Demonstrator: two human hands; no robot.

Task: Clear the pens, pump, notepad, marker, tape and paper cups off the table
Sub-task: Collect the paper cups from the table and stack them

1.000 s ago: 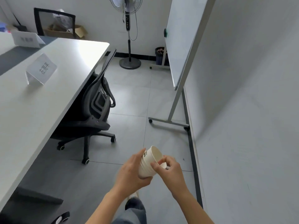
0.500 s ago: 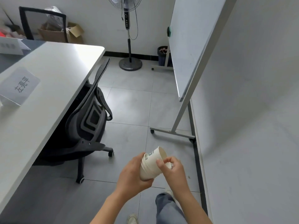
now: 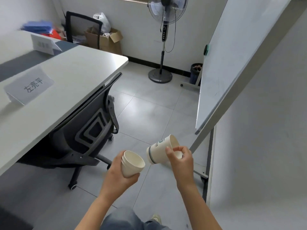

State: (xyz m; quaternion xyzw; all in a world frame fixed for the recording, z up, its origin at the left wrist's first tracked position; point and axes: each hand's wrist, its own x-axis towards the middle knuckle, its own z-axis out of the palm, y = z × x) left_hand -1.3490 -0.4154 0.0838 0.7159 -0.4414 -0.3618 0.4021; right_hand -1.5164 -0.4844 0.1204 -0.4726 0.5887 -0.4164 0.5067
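Observation:
My left hand (image 3: 118,175) grips a small nested stack of plain white paper cups (image 3: 132,164), mouth tilted up and to the right. My right hand (image 3: 181,161) pinches the rim of one printed paper cup (image 3: 159,149), which lies on its side, apart from the stack. Both hands are held above the grey tiled floor, to the right of the white table (image 3: 69,77). No pens, pump, notepad, marker or tape are in view.
Two name cards (image 3: 29,86) stand on the table. A black office chair (image 3: 89,130) is tucked under its edge. A whiteboard on a wheeled stand (image 3: 221,68) leans at right by the wall. A standing fan (image 3: 163,39), dark bin (image 3: 196,73) and cardboard box (image 3: 108,39) stand at the back.
The printed cup has been pulled off the stack by my right hand; the two hands now hold separate cups. The view has advanced along the table toward the far wall.

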